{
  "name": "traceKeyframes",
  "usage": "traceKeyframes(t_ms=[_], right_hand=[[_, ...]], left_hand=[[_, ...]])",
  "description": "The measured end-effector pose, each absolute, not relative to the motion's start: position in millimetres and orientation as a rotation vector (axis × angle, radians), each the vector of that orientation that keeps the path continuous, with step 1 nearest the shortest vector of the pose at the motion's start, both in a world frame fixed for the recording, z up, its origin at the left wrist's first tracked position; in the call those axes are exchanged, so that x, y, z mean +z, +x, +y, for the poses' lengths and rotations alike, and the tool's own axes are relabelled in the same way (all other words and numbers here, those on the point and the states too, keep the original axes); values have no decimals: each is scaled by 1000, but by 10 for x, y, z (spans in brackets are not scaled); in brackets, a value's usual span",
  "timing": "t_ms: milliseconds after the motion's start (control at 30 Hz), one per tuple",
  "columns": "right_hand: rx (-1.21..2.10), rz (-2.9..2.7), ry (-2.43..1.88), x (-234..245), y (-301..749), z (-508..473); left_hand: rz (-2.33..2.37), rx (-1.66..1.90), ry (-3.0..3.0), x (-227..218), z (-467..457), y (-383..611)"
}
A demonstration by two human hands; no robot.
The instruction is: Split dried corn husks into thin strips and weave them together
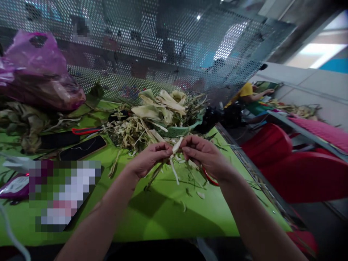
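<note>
Between my two hands is a pale strip of plant husk (177, 145), with a thin white end hanging down below the fingers. My left hand (152, 155) pinches it from the left, and my right hand (202, 154) pinches it from the right, fingertips close together. Just beyond them stands a green basket (181, 131) heaped with dry pale husks (163, 105). Left of the basket lies a pile of cut husk pieces (129, 134). A red looped handle (210, 177) shows partly behind my right wrist.
On the green table (174, 217) lie a dark phone (83, 148), a red-edged cutter (85, 131) and husk scraps. A purple plastic bag (40, 72) stands at the left. Behind rises a perforated metal panel (163, 43). Red chairs (301, 174) are at the right, with another person (248, 92) beyond.
</note>
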State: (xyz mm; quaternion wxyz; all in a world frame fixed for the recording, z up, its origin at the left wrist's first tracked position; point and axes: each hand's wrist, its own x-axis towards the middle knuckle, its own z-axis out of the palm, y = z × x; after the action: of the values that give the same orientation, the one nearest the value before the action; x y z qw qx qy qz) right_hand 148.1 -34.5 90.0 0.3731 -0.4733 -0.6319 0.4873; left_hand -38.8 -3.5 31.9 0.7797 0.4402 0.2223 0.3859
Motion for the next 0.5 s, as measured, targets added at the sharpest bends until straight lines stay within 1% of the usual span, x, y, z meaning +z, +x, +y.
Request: traceKeyframes(t_ms=[167, 500], right_hand=[[1120, -1556, -1184, 938, 1494, -289], [814, -1412, -1173, 922, 1679, -233]], left_hand=[[447, 833, 922, 322, -18, -410], [544, 891, 809, 272, 76, -465]])
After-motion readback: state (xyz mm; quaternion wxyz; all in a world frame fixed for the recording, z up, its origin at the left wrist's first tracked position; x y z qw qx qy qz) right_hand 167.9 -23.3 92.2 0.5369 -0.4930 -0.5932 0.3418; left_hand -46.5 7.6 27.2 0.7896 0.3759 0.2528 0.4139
